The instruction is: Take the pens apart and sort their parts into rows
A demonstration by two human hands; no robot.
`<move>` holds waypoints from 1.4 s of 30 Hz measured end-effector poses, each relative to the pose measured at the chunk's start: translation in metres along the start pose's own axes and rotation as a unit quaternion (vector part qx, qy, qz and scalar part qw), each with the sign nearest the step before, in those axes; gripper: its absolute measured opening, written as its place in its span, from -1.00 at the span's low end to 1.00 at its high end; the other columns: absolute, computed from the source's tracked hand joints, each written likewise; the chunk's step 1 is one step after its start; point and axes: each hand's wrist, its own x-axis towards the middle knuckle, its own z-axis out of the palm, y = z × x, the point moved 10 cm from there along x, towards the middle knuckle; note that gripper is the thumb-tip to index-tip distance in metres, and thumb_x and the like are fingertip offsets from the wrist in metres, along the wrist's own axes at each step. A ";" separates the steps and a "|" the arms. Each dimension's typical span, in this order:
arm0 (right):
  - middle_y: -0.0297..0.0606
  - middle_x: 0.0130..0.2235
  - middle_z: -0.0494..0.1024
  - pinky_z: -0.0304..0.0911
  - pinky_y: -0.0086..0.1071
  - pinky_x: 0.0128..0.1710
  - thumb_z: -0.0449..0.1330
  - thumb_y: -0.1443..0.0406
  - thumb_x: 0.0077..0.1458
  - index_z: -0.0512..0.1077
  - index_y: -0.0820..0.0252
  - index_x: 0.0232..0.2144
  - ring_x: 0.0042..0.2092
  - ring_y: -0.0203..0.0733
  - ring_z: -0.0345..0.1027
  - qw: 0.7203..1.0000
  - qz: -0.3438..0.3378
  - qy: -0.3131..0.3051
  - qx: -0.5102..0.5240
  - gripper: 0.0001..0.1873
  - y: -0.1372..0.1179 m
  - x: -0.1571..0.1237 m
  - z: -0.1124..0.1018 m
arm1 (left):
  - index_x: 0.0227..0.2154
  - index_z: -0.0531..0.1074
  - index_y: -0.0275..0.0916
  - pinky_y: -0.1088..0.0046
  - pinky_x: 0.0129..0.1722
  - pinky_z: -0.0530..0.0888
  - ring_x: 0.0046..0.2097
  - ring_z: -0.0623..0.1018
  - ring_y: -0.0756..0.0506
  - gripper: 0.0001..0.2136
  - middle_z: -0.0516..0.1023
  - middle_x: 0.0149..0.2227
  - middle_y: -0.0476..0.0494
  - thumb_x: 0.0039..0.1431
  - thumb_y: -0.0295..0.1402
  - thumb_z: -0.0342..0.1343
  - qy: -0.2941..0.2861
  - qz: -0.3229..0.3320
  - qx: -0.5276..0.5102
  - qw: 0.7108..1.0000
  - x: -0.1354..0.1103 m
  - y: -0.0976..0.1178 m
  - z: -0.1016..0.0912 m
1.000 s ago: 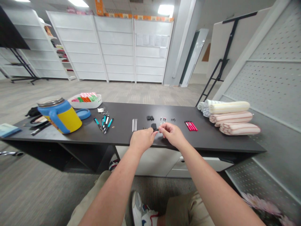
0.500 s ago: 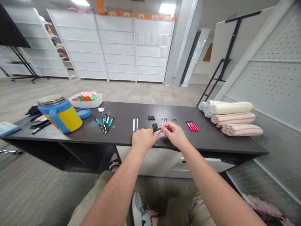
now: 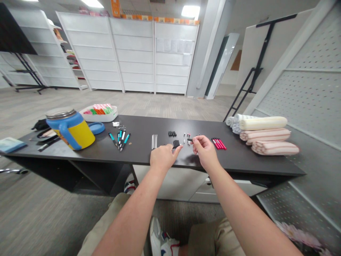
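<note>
My left hand [image 3: 162, 155] is closed just above the desk's front edge; a small pale tip [image 3: 181, 144] shows at its thumb, and the rest of that pen part is hidden by the fingers. To its right, my right hand [image 3: 205, 149] pinches a short black pen piece [image 3: 189, 139], apart from the left hand. Just beyond my left thumb lie black pen pieces [image 3: 176, 143], with another black group [image 3: 172, 134] farther back. Small silver and red bits [image 3: 184, 135] rest between the hands. Thin white refills [image 3: 154, 141] lie in a row left of my left hand.
Red barrels [image 3: 218, 143] and rolled towels [image 3: 263, 123] lie at the right. At the left are blue and black pens [image 3: 123, 141], a blue-yellow mug [image 3: 77, 132], its blue lid [image 3: 97, 127] and a white tray [image 3: 112, 114] of colourful packets. The dark desk [image 3: 141, 124] has a near edge.
My hands were together at one black pen piece. They have come apart, my right hand moving right with a black piece while the left stays nearly in place.
</note>
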 end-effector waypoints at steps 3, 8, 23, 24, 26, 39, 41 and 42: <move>-0.26 -0.32 0.60 0.28 -0.37 -0.35 0.27 0.02 0.17 0.46 0.13 -0.29 -0.38 -0.24 0.40 0.993 -0.019 0.007 -0.114 -0.69 -0.004 0.010 -0.003 | -0.32 0.58 -0.22 0.27 -0.26 0.46 -0.27 0.66 -0.29 -0.28 0.64 -0.36 -0.29 0.35 0.25 -0.30 0.008 0.009 -0.007 1.000 -0.002 0.000 -0.001; -0.23 -0.34 0.62 0.25 -0.33 -0.24 0.27 0.16 0.12 0.54 0.12 -0.38 -0.26 -0.12 0.46 0.884 -0.092 -0.053 -0.455 -0.83 -0.036 0.051 0.023 | -0.31 0.57 -0.21 0.29 -0.30 0.44 -0.29 0.66 -0.29 -0.29 0.64 -0.37 -0.28 0.36 0.24 -0.32 0.021 0.021 -0.011 0.999 -0.004 0.001 -0.004; -0.12 -0.22 0.69 0.30 -0.33 -0.20 0.29 0.27 0.07 0.66 0.10 -0.31 -0.19 -0.06 0.53 0.691 -0.051 -0.266 -0.671 -0.86 0.015 0.120 0.115 | -0.28 0.58 -0.22 0.31 -0.28 0.44 -0.26 0.66 -0.27 -0.29 0.65 -0.35 -0.28 0.36 0.24 -0.32 0.016 0.023 -0.021 0.999 -0.004 -0.002 -0.001; -0.13 -0.23 0.69 0.29 -0.34 -0.21 0.30 0.26 0.08 0.66 0.10 -0.32 -0.19 -0.06 0.53 0.691 -0.053 -0.272 -0.667 -0.86 0.017 0.120 0.116 | -0.28 0.58 -0.22 0.31 -0.27 0.44 -0.25 0.66 -0.27 -0.29 0.65 -0.34 -0.28 0.36 0.24 -0.32 0.016 0.023 -0.022 0.999 -0.004 -0.002 0.000; -0.16 -0.25 0.69 0.28 -0.37 -0.22 0.29 0.24 0.10 0.66 0.11 -0.33 -0.19 -0.09 0.53 0.695 -0.059 -0.284 -0.658 -0.86 0.019 0.120 0.117 | -0.27 0.58 -0.22 0.32 -0.27 0.45 -0.25 0.67 -0.26 -0.29 0.65 -0.34 -0.28 0.36 0.24 -0.32 0.017 0.024 -0.025 0.999 -0.004 -0.002 0.000; -0.24 -0.34 0.66 0.25 -0.37 -0.28 -0.11 -0.02 0.42 0.55 0.13 -0.29 -0.35 -0.19 0.48 0.901 -0.153 -0.100 -0.393 -0.44 -0.067 0.044 0.053 | -0.23 0.56 -0.22 0.31 -0.25 0.46 -0.27 0.66 -0.24 -0.34 0.65 -0.32 -0.27 0.40 0.18 -0.31 0.008 0.037 -0.038 0.999 -0.005 0.001 -0.003; -0.21 -0.34 0.66 0.24 -0.35 -0.27 -0.07 -0.04 0.40 0.54 0.12 -0.32 -0.32 -0.15 0.48 0.905 -0.148 -0.092 -0.389 -0.47 -0.064 0.019 0.045 | -0.21 0.55 -0.22 0.31 -0.24 0.46 -0.26 0.66 -0.24 -0.37 0.65 -0.31 -0.28 0.41 0.16 -0.28 0.001 0.044 -0.035 0.998 -0.005 0.003 -0.001; -0.22 -0.37 0.64 0.23 -0.35 -0.30 -0.04 -0.04 0.38 0.53 0.11 -0.34 -0.35 -0.15 0.46 0.905 -0.140 -0.094 -0.390 -0.49 -0.060 0.008 0.042 | -0.20 0.55 -0.22 0.31 -0.24 0.46 -0.25 0.66 -0.24 -0.39 0.65 -0.30 -0.28 0.41 0.15 -0.26 -0.001 0.049 -0.031 0.998 -0.005 0.003 -0.001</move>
